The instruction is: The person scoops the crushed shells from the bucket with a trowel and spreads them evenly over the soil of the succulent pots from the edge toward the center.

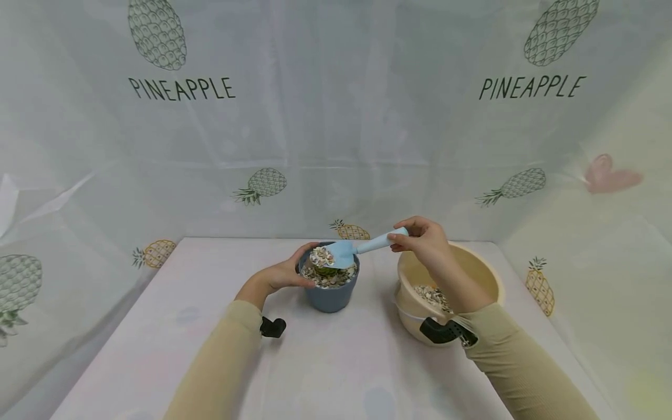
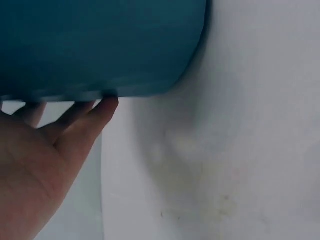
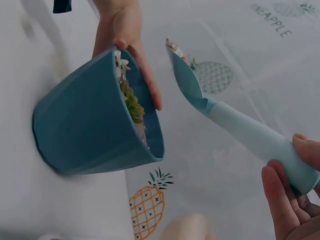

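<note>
A blue-grey flower pot (image 1: pixel 329 300) stands on the table, filled with pale pebbles around a small green succulent (image 3: pixel 131 104). My left hand (image 1: pixel 280 276) holds the pot's left side, thumb at the front and fingers round the rim; in the left wrist view, fingertips (image 2: pixel 107 107) touch the pot wall. By the end of its handle, my right hand (image 1: pixel 427 245) grips a light blue garden trowel (image 3: pixel 250 130). The trowel's blade is above the pot's mouth with a small heap of pebbles (image 1: pixel 321 256) on it, partly covering the succulent.
Right of the pot stands a cream bucket (image 1: pixel 412 318) with a thin handle; more pebbles (image 1: pixel 433 296) lie inside. My right forearm crosses over its opening. A white curtain (image 1: pixel 336 116) with pineapple prints hangs behind the pale table (image 1: pixel 315 361).
</note>
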`<state>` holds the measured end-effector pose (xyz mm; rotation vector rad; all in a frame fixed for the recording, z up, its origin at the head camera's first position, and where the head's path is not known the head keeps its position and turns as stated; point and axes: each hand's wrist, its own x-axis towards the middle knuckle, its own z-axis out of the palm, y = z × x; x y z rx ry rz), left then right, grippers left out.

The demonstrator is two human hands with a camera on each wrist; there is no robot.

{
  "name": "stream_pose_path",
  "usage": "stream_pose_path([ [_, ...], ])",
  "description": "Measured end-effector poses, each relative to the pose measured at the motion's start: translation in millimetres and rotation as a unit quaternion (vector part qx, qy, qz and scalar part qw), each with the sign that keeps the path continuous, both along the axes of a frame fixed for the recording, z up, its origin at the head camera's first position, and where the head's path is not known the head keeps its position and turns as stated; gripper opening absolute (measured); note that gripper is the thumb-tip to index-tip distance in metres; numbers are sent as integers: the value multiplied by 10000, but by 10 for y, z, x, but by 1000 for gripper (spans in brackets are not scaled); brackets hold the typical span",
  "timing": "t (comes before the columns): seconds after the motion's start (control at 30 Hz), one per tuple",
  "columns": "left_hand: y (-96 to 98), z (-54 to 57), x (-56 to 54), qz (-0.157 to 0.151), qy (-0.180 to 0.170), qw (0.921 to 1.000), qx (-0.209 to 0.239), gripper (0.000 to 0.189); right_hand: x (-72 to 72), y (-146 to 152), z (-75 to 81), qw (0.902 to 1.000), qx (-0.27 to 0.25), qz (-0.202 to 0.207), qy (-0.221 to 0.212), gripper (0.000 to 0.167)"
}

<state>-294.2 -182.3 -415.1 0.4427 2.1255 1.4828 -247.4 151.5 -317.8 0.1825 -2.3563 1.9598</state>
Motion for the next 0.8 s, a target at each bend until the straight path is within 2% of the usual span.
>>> stream_pose_path([
  [0.2, 43, -44, 83, 356, 136, 9992, 104, 105, -25, -35, -22, 9999, 77, 92, 16, 30],
  [0.37, 75, -60, 146, 662, 69, 9972, 336, 106, -46, -83, -37, 9999, 111, 116, -14, 30],
  [0.67, 157, -76, 243, 1105, 192, 9933, 266, 106, -42, -215, -11, 9996, 221, 162, -106, 27],
  [0.8, 205, -84, 316, 1412, 278, 9893, 252, 105, -42, -253, -24, 9994, 232, 239, -46, 27],
])
